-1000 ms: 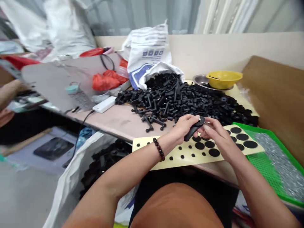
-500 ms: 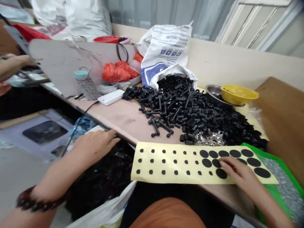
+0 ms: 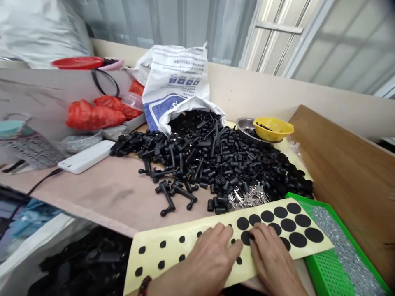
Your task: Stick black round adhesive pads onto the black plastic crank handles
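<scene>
both bare hands are down on a long yellow backing sheet (image 3: 173, 255) dotted with round black pads (image 3: 288, 225), big ones toward the right and small ones toward the left. the left hand (image 3: 210, 261), with a dark bead bracelet (image 3: 145, 285) on the wrist, is open with its fingers spread, lying on the sheet. the right hand (image 3: 273, 257) sits narrower, its fingertips (image 3: 254, 232) right at one big pad (image 3: 246, 237), though from this angle i can't really tell if it's gripping the edge. the sheet lies on a tan bench (image 3: 101, 197) and overlaps a green mesh tray (image 3: 327, 275) of small silver metal bits (image 3: 345, 250). just beyond it, a heap of black plastic parts (image 3: 216, 164) spills from a white printed sack (image 3: 175, 78).
</scene>
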Available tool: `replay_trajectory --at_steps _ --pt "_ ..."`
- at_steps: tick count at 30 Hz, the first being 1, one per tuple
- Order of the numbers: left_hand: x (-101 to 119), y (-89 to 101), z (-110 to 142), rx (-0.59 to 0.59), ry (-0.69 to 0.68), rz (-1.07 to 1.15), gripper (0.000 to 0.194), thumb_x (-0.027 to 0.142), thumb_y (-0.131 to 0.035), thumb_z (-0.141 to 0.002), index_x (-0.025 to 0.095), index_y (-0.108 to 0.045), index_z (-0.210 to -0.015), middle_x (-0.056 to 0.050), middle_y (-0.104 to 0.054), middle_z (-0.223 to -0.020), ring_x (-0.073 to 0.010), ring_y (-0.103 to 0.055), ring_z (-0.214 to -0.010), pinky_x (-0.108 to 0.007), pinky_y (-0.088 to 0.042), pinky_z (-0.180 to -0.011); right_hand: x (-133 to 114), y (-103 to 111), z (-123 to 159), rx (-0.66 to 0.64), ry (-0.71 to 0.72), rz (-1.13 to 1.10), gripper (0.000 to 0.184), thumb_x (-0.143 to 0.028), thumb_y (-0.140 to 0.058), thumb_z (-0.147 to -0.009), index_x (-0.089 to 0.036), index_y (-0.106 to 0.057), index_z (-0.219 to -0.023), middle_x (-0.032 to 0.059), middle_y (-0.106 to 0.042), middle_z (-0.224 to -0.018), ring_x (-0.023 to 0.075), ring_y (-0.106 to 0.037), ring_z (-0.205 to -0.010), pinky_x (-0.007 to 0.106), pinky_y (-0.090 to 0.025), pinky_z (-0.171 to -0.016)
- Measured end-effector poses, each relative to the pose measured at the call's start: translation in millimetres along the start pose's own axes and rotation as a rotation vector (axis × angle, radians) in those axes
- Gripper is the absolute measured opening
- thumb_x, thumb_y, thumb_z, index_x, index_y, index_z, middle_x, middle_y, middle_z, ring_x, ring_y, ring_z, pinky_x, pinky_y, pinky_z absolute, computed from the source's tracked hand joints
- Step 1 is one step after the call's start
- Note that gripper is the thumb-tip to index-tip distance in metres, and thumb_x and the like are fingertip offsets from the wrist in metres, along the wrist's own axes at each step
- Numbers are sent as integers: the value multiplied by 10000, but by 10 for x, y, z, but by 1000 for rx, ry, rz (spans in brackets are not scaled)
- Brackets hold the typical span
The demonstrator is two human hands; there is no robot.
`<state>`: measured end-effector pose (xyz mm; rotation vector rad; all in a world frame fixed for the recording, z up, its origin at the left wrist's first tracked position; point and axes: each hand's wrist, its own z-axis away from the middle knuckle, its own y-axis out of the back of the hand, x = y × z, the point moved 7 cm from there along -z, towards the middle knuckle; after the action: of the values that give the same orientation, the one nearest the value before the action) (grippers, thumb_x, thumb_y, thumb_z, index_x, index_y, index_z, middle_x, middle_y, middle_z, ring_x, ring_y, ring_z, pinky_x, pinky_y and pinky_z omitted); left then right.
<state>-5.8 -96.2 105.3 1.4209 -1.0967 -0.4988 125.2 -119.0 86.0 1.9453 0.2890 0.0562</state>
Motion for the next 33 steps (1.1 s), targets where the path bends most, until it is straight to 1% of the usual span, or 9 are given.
replay_trajectory --at_steps 4,8,11,15,19,22,26,30,33 --pt "49 -207 -229 -34 -60 -122 248 78 -505 -808 156 -515 -1044 -66 -541 -944 -241 -500 -834 -369 -494 -663 11 18 4 -20 25 -5 139 -145 -424 -880 -182 -525 -969 136 -642 -949 279 -635 -832 442 -571 -680" --pt "28 -248 -307 -62 -81 -171 230 147 -522 -830 161 -518 -1060 -65 -543 -932 -236 -502 -818 -341 -467 -613 82 38 10 -52 21 -7 145 -156 -443 -887 -191 -509 -1012 115 -641 -959 239 -644 -844 348 -576 -690" --pt "11 -271 -322 -81 -95 -190 213 212 -545 -847 177 -531 -1056 -62 -556 -921 -222 -507 -787 -313 -436 -575 120 -12 34 -54 26 21 142 -142 -447 -876 -188 -526 -983 129 -652 -964 263 -653 -826 388 -575 -681" --pt "-5 -312 -347 -40 -110 -248 187 286 -539 -880 215 -549 -1053 -46 -581 -893 -202 -507 -713 -300 -400 -522 117 -53 21 -48 65 43 132 -129 -450 -849 -203 -537 -915 130 -673 -931 287 -668 -789 410 -578 -617" --pt "-1 -357 -355 -21 -121 -271 176 317 -532 -893 229 -558 -1043 -44 -593 -900 -197 -503 -712 -288 -390 -515 108 39 -50 -100 23 -58 97 -143 -449 -862 -226 -497 -850 66 -645 -790 228 -664 -734 338 -580 -617" --pt "7 -361 -340 -41 -127 -263 216 306 -506 -908 221 -536 -1104 -61 -594 -968 -205 -505 -755 -292 -409 -545 128 113 -80 -109 -23 -105 78 -159 -439 -880 -211 -493 -903 80 -645 -825 211 -669 -767 303 -586 -638" --pt "-10 -335 -319 -76 -131 -257 229 297 -485 -922 218 -519 -1134 -71 -582 -1017 -207 -506 -791 -295 -413 -566 121 105 -55 -64 31 17 105 -148 -445 -862 -203 -530 -890 121 -678 -897 256 -685 -820 387 -589 -709" --pt "7 -339 -315 -4 -140 -263 173 292 -496 -913 213 -561 -1052 -51 -588 -942 -199 -501 -729 -307 -389 -512 91 96 -38 -29 40 30 115 -168 -462 -854 -202 -553 -916 122 -696 -933 269 -686 -853 383 -577 -711" --pt "34 -467 -313 65 -109 -274 112 316 -552 -881 219 -592 -917 -40 -597 -903 -193 -497 -690 -311 -372 -487 79 39 -52 -111 5 -98 107 -148 -484 -838 -239 -525 -800 41 -668 -770 213 -675 -718 316 -562 -613"
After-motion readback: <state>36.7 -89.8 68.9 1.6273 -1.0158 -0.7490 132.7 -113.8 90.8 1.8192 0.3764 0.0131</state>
